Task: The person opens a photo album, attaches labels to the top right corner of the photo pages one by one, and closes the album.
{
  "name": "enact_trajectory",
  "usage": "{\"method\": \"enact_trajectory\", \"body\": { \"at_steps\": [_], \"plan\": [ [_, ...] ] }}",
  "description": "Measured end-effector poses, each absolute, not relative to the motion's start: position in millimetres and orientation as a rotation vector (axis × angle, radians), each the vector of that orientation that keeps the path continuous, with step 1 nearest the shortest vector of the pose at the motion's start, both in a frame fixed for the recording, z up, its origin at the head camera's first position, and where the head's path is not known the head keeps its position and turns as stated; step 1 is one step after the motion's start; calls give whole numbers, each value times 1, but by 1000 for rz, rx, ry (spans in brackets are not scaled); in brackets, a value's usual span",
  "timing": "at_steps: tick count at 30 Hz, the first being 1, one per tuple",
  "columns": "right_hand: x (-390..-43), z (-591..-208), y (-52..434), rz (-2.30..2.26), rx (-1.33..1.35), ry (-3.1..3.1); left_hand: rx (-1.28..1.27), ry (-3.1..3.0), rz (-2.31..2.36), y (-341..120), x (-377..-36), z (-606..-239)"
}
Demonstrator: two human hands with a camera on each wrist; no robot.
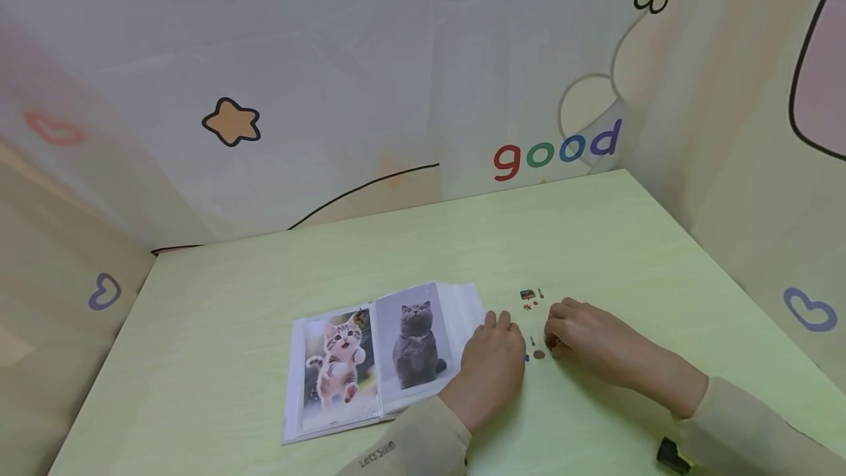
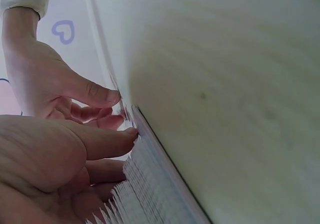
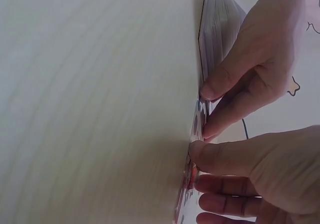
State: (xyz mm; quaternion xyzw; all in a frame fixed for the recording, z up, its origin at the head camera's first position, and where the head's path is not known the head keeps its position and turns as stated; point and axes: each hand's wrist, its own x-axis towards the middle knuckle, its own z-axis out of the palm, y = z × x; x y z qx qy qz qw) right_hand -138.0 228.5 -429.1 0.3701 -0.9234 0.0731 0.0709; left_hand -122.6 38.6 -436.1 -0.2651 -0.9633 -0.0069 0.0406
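A photo album [image 1: 340, 417] lies open on the table, showing a kitten picture and a grey cat picture. Right of it lies a sticker sheet [image 3: 196, 126] with several small stickers [image 1: 527, 294], its clear backing hard to make out from above. My left hand [image 1: 494, 358] rests at the album's right edge; its fingertips press down where the sheet meets the album. Beside it, my right hand [image 1: 598, 340] bends over the sheet. Between its thumb and forefinger shows a red sticker [image 3: 192, 176], mostly hidden from above; whether it is lifted I cannot tell.
The pale green table [image 1: 198, 300] runs back to a printed cloth wall [image 1: 370, 94], with cloth sides left and right. A small black object [image 1: 673, 455] sits by the right sleeve at the near edge. The album's stacked pages [image 2: 150, 184] fan out beside the left hand.
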Motion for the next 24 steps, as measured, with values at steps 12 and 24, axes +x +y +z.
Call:
{"method": "enact_trajectory", "body": {
  "at_steps": [12, 24],
  "plan": [
    [-138, -429, 231, 361, 1109, -2806, -813, -2995, -38, 42, -124, -435],
    [-136, -432, 238, 394, 1150, -2800, -784, -3000, 4, 44, -122, -436]
  ]
}}
